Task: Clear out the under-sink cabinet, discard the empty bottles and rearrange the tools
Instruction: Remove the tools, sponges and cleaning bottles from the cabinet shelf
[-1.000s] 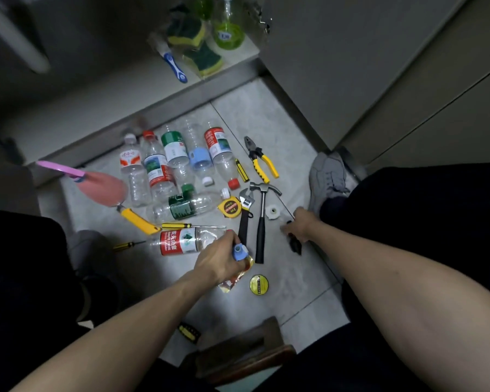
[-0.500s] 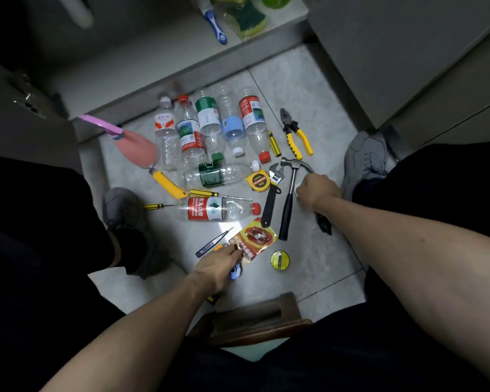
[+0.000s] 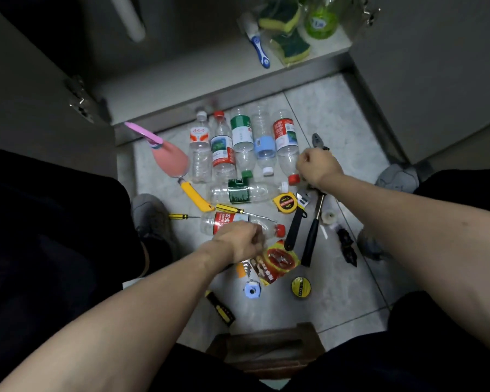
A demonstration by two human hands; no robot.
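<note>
Left hand (image 3: 242,240) curled over lying red-capped bottle (image 3: 239,223), right hand (image 3: 318,166) fisted above hammer (image 3: 313,233), contents of either grip indiscernible, floor (image 3: 337,278)

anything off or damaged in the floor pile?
No spill or breakage shows. Oddities: the bottle with the light blue label lies capless, a loose white cap at its mouth; the green-labelled bottle lies crosswise below the row. Nothing else stands out.

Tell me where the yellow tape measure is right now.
In the head view, the yellow tape measure lies on the floor near centre, just right of the green-labelled bottle lying on its side and left of the adjustable wrench.
</note>
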